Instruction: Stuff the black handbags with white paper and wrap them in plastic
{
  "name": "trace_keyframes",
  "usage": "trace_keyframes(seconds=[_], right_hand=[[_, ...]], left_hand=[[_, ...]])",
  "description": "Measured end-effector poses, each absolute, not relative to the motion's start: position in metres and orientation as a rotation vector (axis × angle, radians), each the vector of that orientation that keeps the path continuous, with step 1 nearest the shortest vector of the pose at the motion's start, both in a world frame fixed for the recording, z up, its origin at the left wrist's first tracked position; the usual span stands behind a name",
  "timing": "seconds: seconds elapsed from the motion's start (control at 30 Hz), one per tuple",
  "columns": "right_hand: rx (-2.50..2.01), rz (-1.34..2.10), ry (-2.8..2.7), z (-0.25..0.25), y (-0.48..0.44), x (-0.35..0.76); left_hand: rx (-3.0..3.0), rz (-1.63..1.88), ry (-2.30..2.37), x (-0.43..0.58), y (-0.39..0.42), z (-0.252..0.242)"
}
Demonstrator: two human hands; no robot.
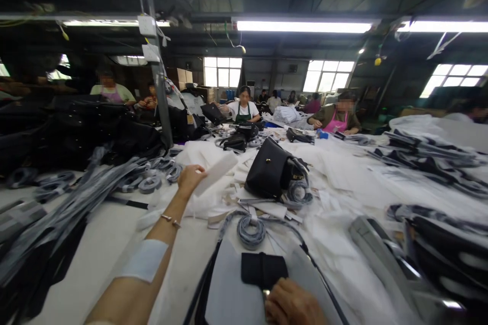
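Observation:
My left hand [191,178] is stretched forward over the table, its fingers pinched on a thin white sheet [218,171] that looks like packing foam or paper. Close in front of me lies a handbag [224,284] with a grey covering on its face and dark edges. A black tab [264,269] crosses its upper middle, and a small metal clasp shows below that. My right hand [293,304] rests on the bag with curled fingers at this clasp, partly hiding it. Just above the bag sits a coiled, wrapped strap [250,232].
Another black handbag [267,168] leans mid-table beside a coiled strap. Wrapped straps [87,203] lie left, near stacked black bags [76,121]. At right are a grey metal device [385,259] and dark bag pieces [450,248]. Several co-workers sit across the table; a metal post [162,96] stands left.

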State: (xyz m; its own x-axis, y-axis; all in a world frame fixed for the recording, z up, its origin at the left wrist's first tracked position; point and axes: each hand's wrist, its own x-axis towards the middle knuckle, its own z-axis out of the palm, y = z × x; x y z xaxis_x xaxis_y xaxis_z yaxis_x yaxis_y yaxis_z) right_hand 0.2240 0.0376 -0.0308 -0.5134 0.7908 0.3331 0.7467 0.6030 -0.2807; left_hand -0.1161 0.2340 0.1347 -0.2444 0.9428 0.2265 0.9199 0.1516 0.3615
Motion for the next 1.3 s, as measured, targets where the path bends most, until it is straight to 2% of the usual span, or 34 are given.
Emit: trace_keyframes(seconds=[0.1,0.17,0.23,0.3,0.4,0.5,0.6,0.73,0.87,0.97,1.07,1.3], right_hand=[[-1.303,0.394,-2.276,-0.009,0.032,0.22],[-1.351,0.538,-2.194,0.01,0.029,0.218],[-1.378,0.643,-2.123,0.024,0.027,0.218],[-1.433,0.755,-2.037,0.032,0.026,0.219],[-1.554,0.825,-1.877,0.032,0.027,0.225],[-1.573,0.712,-1.709,0.025,0.027,0.233],[-1.415,0.391,-1.652,0.02,0.022,0.239],[-1.251,-0.166,-1.891,0.027,0.009,0.246],[-1.193,-0.444,-2.096,0.041,0.002,0.256],[-0.987,-0.445,-2.304,0.046,0.006,0.264],[-0.766,-0.305,-2.478,0.046,0.01,0.271],[-0.897,0.077,-2.627,0.042,0.008,0.278]], left_hand=[[2.141,0.906,2.156,-0.115,0.192,0.152],[2.329,1.004,1.971,-0.097,0.153,0.145],[2.54,1.037,1.706,-0.068,0.11,0.123],[2.871,1.137,1.21,-0.039,0.071,0.093],[3.044,1.123,1.021,-0.009,0.034,0.056],[3.159,0.944,1.001,0.002,0.023,0.044],[3.258,0.831,0.867,0.001,0.023,0.046],[3.259,0.868,0.715,-0.001,0.02,0.048],[3.222,0.884,0.679,0.001,0.019,0.045],[3.235,0.813,0.675,0.002,0.018,0.046],[3.253,0.793,0.668,0.003,0.014,0.051],[3.117,0.774,0.713,0.005,0.004,0.047]])
